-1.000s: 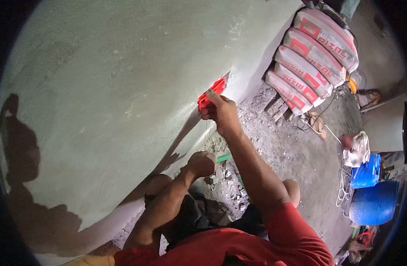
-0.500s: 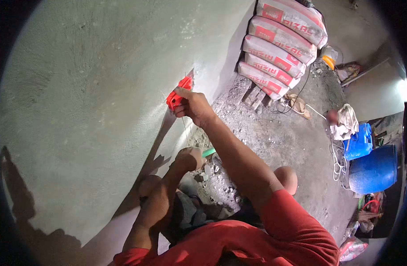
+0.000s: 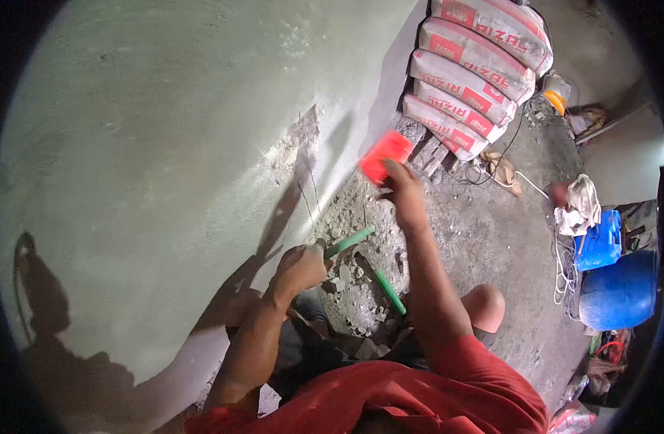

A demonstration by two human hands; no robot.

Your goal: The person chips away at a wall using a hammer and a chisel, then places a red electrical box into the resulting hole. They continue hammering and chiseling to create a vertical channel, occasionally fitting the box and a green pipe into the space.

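Note:
My right hand (image 3: 403, 189) holds a red plastic box (image 3: 385, 156), blurred by motion, out in the air away from the grey plastered wall (image 3: 166, 130). A rough chipped recess (image 3: 294, 148) shows in the wall where the plaster is broken. My left hand (image 3: 300, 266) is closed around the end of a green-handled tool (image 3: 348, 241) low by the foot of the wall. A second green-handled tool (image 3: 385, 287) lies on the rubble (image 3: 354, 289) just beyond it. I am crouched, with my knees over the debris.
Stacked cement sacks (image 3: 477, 65) lean against the wall at the upper right on wooden blocks. A blue drum (image 3: 618, 293), a blue container (image 3: 598, 246), white cloth (image 3: 578, 202) and cables lie at the right on the dirt floor.
My right hand has pulled the red box off the wall recess and swung it right, away from the wall. The left hand stays low on the green-handled tool.

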